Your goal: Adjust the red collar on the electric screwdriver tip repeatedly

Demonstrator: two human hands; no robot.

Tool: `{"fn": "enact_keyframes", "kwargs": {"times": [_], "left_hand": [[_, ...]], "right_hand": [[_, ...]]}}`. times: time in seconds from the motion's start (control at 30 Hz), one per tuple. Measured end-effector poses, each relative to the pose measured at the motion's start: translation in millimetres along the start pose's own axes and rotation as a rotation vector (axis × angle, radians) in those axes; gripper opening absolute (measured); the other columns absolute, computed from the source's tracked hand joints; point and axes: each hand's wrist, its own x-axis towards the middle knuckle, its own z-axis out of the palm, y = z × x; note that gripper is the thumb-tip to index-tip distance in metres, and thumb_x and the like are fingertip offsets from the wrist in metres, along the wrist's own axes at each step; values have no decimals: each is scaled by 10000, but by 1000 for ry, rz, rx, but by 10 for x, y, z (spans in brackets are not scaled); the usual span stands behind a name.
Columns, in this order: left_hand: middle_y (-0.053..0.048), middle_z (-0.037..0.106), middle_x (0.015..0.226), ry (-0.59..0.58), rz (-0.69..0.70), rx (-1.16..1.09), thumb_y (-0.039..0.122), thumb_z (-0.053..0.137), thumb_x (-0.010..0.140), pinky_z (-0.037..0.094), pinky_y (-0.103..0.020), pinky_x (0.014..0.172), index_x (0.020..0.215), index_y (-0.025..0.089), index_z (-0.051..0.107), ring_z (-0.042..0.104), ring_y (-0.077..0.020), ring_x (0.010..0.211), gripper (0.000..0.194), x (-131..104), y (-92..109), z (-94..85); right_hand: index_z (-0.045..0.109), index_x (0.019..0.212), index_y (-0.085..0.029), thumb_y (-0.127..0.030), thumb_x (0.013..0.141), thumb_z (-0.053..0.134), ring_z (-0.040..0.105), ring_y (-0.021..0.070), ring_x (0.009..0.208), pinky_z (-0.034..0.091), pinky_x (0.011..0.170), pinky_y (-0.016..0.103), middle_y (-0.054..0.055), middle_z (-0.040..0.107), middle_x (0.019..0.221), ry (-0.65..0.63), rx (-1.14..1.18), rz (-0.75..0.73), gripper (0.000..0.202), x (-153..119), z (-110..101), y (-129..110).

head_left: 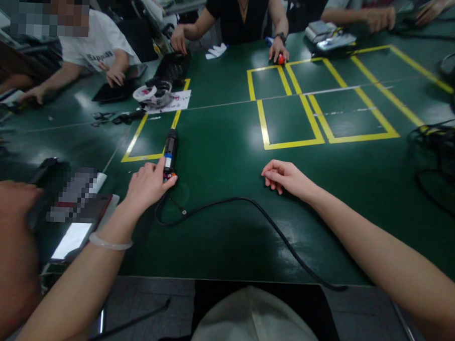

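My left hand [147, 183] rests on the green table [216, 165], its thumb and index finger at the lower end of a black cylindrical tool [170, 148] with a blue and white label. A black cord [245, 198] runs from that end of the tool, curving across the table to the front edge. My right hand [278, 175] lies on the table to the right, fingers curled together; nothing shows in it. Yellow tape rectangles [294, 143] mark the table beyond my right hand, and another outline [143, 158] is left of the tool.
Phones or flat devices [73, 240] lie beside my left forearm, near another person's arm [9, 231]. Black cables [445, 150] are heaped at the right. People sit across the table, near a black basket [172, 67], a white coil [153, 94] and a silvery device [331, 38].
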Motion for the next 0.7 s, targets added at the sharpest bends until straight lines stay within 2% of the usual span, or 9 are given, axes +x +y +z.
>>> {"fn": "enact_keyframes", "kwargs": {"times": [0.2,0.37,0.57,0.7], "left_hand": [[-195,544,1278,-92,-166,80,613,286,994,427,-394,880,1467,133,306,552,-331,1091,674,284,-590,162],[-203,515,1331,-159,-300,32,610,341,978,415,-412,920,1457,146,333,538,-333,1140,667,510,-948,323],[-221,478,1378,-192,-313,14,610,350,965,412,-457,952,1467,96,316,530,-349,1176,720,655,-1089,399],[-243,445,1411,-246,-327,-30,752,335,901,415,-472,947,1482,74,276,530,-368,1184,895,700,-1065,352]], "right_hand": [[599,892,-162,-219,884,619,548,96,538,425,370,166,12,630,681,-17,-4,1,61,-2,-13,-1],[597,887,-160,-212,879,626,550,98,541,426,369,164,12,630,677,-19,0,8,60,1,-7,-6],[605,885,-162,-234,880,640,550,95,538,425,373,163,11,632,674,-18,-1,5,80,0,-4,-5],[605,890,-159,-219,892,614,548,97,538,419,371,166,12,629,680,-16,-18,11,61,-4,0,-13]]}}
